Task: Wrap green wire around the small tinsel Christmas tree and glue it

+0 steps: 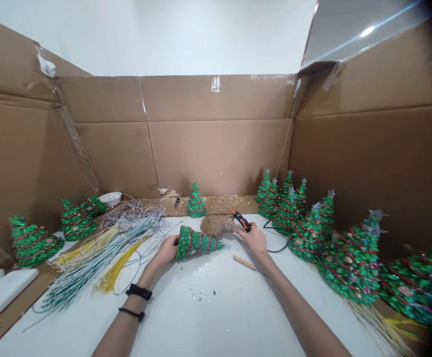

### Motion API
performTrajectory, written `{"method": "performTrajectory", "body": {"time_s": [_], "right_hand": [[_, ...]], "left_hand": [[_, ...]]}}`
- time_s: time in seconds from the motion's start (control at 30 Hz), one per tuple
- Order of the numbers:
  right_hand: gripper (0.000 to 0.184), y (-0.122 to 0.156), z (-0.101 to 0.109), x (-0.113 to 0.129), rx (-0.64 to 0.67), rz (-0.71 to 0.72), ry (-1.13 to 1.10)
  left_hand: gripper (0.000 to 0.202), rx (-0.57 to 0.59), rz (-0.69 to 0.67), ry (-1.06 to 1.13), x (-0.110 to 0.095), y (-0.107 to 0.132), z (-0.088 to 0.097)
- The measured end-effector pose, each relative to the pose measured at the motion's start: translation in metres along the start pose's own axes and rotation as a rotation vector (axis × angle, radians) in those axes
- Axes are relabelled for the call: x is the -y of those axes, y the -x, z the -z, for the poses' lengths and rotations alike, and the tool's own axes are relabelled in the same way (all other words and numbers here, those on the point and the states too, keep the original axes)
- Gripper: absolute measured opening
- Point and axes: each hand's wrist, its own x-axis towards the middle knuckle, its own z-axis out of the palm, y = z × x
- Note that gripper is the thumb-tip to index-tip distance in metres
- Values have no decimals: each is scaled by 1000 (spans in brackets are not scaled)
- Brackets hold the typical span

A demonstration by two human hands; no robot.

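Note:
My left hand (169, 249) is closed around the base of a small green tinsel Christmas tree (197, 243). The tree lies on its side, its tip toward the right, with a pale star near the tip. In my right hand (255, 239) is a black and orange glue gun (242, 221), its orange nozzle pointing up and to the left, away from the tree. A brown, crusted pad (216, 225) sits between the hands, just beyond the tree. Close to my right wrist lies a wooden-handled awl (244, 262).
Bundles of green, white and yellow wires (100, 250) spread over the left. Several starred trees (290, 210) crowd the right side. One tree (196, 201) stands at the back. A white bowl (110, 199) is back left. Cardboard walls (219, 153) enclose the white table (186, 322), which has glitter scattered on it.

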Motion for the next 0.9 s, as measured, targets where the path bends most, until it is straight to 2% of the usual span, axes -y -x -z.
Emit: {"method": "performTrajectory", "body": {"time_s": [0.2, 0.37, 0.53, 0.63, 0.73, 0.8, 0.9], "right_hand": [[53, -1, -2, -2, 5, -14, -93], [66, -2, -4, -2, -22, -23, -94], [69, -1, -3, -3, -55, -33, -117], [66, -2, 0, -8, -149, -10, -186], [53, -5, 6, -12, -276, 60, -363], [44, -7, 11, -12, -223, 106, -532], [41, -6, 21, -9, 92, 88, -812]], "left_hand": [[21, 5, 0, -18, 6, -2, 0], [23, -36, 24, -84, 9, -2, 0], [25, -9, 2, -76, 10, -2, 0], [24, -15, 13, -92, 13, -4, 0], [24, -12, 11, -96, 13, -4, -1], [24, -2, -2, -80, 11, -3, -1], [23, 1, -24, -58, 7, -1, -2]]}}
